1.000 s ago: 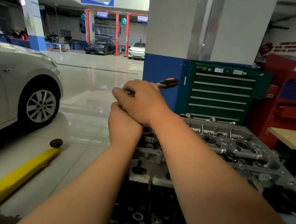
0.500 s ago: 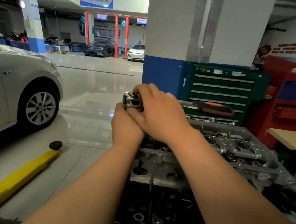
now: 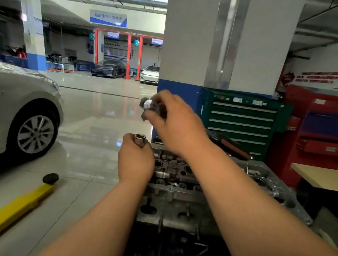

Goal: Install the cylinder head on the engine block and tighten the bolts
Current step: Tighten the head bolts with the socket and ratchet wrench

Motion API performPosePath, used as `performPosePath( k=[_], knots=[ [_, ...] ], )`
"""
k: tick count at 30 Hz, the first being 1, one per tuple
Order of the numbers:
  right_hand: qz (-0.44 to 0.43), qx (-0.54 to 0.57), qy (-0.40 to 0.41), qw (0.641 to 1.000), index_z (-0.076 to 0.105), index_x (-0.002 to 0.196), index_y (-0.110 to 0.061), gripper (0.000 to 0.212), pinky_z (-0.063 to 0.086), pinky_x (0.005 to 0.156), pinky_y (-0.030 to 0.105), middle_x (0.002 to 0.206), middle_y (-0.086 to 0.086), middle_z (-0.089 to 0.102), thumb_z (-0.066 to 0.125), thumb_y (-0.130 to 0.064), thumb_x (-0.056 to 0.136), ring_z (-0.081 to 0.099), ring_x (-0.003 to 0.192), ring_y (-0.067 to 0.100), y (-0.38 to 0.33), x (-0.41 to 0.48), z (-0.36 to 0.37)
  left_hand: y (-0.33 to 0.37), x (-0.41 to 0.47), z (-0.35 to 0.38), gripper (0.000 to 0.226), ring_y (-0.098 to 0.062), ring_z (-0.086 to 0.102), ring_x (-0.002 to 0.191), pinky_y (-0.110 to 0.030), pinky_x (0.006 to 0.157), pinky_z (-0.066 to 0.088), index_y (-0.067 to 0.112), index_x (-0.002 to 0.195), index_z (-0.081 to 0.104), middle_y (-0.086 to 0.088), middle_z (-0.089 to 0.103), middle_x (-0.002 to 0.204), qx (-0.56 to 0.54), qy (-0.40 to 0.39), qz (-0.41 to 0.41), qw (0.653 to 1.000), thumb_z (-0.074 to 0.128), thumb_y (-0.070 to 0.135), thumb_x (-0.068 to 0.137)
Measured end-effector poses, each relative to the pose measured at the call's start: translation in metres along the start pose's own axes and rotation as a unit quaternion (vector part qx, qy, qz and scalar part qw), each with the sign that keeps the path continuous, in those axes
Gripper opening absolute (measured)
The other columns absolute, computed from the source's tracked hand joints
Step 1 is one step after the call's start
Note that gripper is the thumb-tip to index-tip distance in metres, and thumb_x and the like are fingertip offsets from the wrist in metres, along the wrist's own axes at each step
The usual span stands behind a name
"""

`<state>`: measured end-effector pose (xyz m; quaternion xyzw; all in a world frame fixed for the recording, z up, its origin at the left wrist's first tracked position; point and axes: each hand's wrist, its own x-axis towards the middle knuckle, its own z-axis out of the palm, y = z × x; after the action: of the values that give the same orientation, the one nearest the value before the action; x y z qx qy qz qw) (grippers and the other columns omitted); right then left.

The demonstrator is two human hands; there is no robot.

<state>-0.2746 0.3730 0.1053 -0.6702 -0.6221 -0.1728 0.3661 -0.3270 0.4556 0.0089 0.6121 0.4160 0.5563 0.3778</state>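
Gripping a socket upright in curled fingers, the left hand sits at the near left edge of the cylinder head, which spreads rightward beneath both wrists. Above it and apart, the right hand pinches the blurred ratchet by its head, handle pointing back past the wrist.
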Motion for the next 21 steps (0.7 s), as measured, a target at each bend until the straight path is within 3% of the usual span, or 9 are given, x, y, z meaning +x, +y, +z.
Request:
performPosePath(
  k=[2,4,6,9,13,16,19,21],
  knots=[
    [0.034,0.083,0.088,0.992,0.048,0.102,-0.028,0.017,0.044,0.070,0.033,0.094,-0.007,0.056,0.052,-0.043,0.094,0.056,0.086,0.018,0.004,0.018,-0.021,0.001,0.001,-0.002,0.008,-0.011,0.048,0.063,-0.025,0.051,0.030,0.013,0.083,0.045,0.002,0.052,0.071,-0.002,0.001,-0.002,1.000,0.049,0.015,0.090],
    [0.067,0.076,0.104,0.989,0.048,0.104,-0.027,0.018,0.039,0.060,0.025,0.088,-0.008,0.053,0.047,-0.043,0.097,0.052,0.076,0.009,0.017,0.031,-0.037,0.004,0.000,-0.005,0.010,-0.006,0.046,0.062,-0.023,0.051,0.030,0.014,0.082,0.046,0.004,0.051,0.071,-0.004,-0.017,-0.001,1.000,0.052,0.017,0.089],
    [0.118,0.023,0.054,0.991,0.050,0.113,-0.020,0.028,0.035,0.057,0.027,0.087,-0.005,0.054,0.042,-0.043,0.099,0.050,0.074,0.011,0.039,0.031,-0.037,0.004,-0.003,-0.008,0.017,-0.005,0.046,0.062,-0.022,0.052,0.030,0.015,0.079,0.045,0.006,0.051,0.070,-0.013,-0.041,-0.002,0.999,0.057,0.022,0.089],
    [0.192,-0.042,-0.046,0.979,0.050,0.121,-0.017,0.035,0.040,0.067,0.032,0.102,0.006,0.059,0.036,-0.042,0.101,0.054,0.084,0.021,0.080,0.008,-0.013,0.007,-0.003,-0.014,0.020,-0.004,0.046,0.062,-0.018,0.052,0.029,0.017,0.081,0.046,0.007,0.051,0.071,-0.008,-0.061,-0.004,0.998,0.062,0.029,0.086],
    [0.242,-0.120,-0.098,0.958,0.054,0.118,-0.018,0.035,0.045,0.072,0.036,0.109,0.010,0.064,0.032,-0.039,0.101,0.055,0.089,0.025,0.117,-0.015,0.020,0.005,0.004,-0.034,0.027,-0.002,0.049,0.065,-0.018,0.052,0.029,0.023,0.080,0.045,0.008,0.054,0.075,0.060,-0.065,0.058,0.994,0.069,0.034,0.082],
    [0.230,-0.234,-0.096,0.940,0.056,0.120,-0.021,0.036,0.038,0.077,0.038,0.110,0.009,0.064,0.031,-0.040,0.101,0.052,0.103,0.027,0.126,-0.023,0.037,0.005,-0.001,-0.046,0.029,0.002,0.051,0.063,-0.013,0.049,0.030,0.026,0.077,0.049,0.011,0.056,0.072,0.084,-0.049,0.084,0.992,0.074,0.041,0.077],
    [0.213,-0.265,-0.106,0.934,0.052,0.125,-0.019,0.040,0.038,0.086,0.041,0.119,0.007,0.060,0.028,-0.040,0.102,0.049,0.111,0.027,0.124,-0.027,0.040,0.003,-0.004,-0.047,0.025,0.011,0.054,0.065,-0.002,0.052,0.036,0.029,0.073,0.052,0.015,0.058,0.071,0.059,-0.059,0.096,0.992,0.075,0.039,0.078],
    [0.166,-0.286,-0.086,0.940,0.049,0.130,-0.019,0.040,0.036,0.093,0.041,0.125,0.005,0.056,0.031,-0.040,0.101,0.046,0.115,0.026,0.116,-0.029,0.038,0.001,-0.003,-0.049,0.015,0.016,0.055,0.071,0.001,0.057,0.036,0.032,0.083,0.059,0.020,0.060,0.077,0.037,-0.085,0.095,0.991,0.072,0.036,0.082]
  ],
)
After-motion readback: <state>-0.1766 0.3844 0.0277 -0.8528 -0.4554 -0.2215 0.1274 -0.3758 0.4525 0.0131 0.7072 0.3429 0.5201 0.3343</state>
